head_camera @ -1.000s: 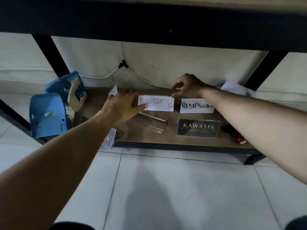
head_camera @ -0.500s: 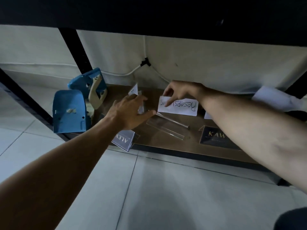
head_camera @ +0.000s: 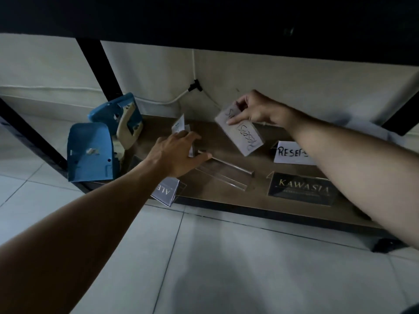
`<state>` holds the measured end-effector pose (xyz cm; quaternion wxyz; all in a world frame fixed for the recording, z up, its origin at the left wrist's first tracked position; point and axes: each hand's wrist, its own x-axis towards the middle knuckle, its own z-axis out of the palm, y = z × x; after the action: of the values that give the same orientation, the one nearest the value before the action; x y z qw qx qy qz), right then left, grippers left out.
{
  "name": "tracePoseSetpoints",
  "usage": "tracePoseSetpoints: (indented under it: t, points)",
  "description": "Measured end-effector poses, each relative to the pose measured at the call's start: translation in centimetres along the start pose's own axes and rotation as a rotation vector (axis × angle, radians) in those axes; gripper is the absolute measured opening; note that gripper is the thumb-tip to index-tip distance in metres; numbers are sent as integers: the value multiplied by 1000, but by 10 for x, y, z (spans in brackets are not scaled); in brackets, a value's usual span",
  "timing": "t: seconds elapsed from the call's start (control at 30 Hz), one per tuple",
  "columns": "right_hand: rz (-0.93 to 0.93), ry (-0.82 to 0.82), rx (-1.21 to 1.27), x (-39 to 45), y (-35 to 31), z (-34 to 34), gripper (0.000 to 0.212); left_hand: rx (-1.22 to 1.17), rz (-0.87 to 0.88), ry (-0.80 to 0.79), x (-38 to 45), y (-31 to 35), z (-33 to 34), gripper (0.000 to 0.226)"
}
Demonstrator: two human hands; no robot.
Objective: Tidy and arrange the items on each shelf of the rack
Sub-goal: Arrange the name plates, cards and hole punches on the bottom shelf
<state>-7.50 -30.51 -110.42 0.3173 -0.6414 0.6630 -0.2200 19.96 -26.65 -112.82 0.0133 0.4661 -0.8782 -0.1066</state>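
The bottom shelf (head_camera: 226,201) of the rack is a brown board near the floor. My right hand (head_camera: 256,108) pinches a white handwritten card (head_camera: 242,134) by its upper end and holds it tilted above the shelf. My left hand (head_camera: 179,152) reaches onto the shelf with relaxed fingers, its fingertips at a small folded white card (head_camera: 179,125) and the end of a clear acrylic sign holder (head_camera: 226,174). A white sign reading RESEP (head_camera: 288,154) and a black KAWASIA sign (head_camera: 302,189) stand to the right. A small ALE sign (head_camera: 166,192) lies at the front edge.
Blue and beige plastic housings (head_camera: 93,152) lean at the shelf's left end. Black frame bars (head_camera: 99,69) and the dark shelf above (head_camera: 204,19) close in the space. A white cable (head_camera: 158,100) runs along the back wall. Tiled floor lies in front.
My right hand has lifted the handwritten card off the shelf and turned it to a slant. My left hand has shifted slightly toward the acrylic holder.
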Motion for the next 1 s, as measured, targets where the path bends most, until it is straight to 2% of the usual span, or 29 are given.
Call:
tracePoseSetpoints:
  t: [0.13, 0.37, 0.53, 0.63, 0.7, 0.8, 0.83, 0.93, 1.0]
  points:
    - [-31, 65, 63, -18, 1, -20, 27, 6, 17, 13, 6, 10, -2, 72]
    - [-23, 270, 356, -43, 29, -9, 41, 3, 27, 51, 26, 9, 1, 72]
    - [-45, 338, 448, -53, 44, 6, 53, -163, 35, 214, 2, 39, 6, 68]
    - [-58, 339, 426, -57, 45, 17, 52, -367, 17, 345, -45, 76, 39, 71]
    - [-35, 343, 384, -60, 45, 24, 49, -449, -71, 408, -71, 95, 70, 82]
    - [9, 355, 246, -64, 44, 27, 43, -487, -228, 348, -85, 106, 107, 103]
    - [31, 349, 188, -64, 45, 26, 48, -482, -258, 329, -85, 106, 114, 107]
    - [98, 317, -14, -63, 46, 21, 65, -443, -327, 348, -82, 105, 132, 110]
    - [99, 284, -81, -60, 47, 18, 64, -397, -374, 331, -80, 105, 141, 110]
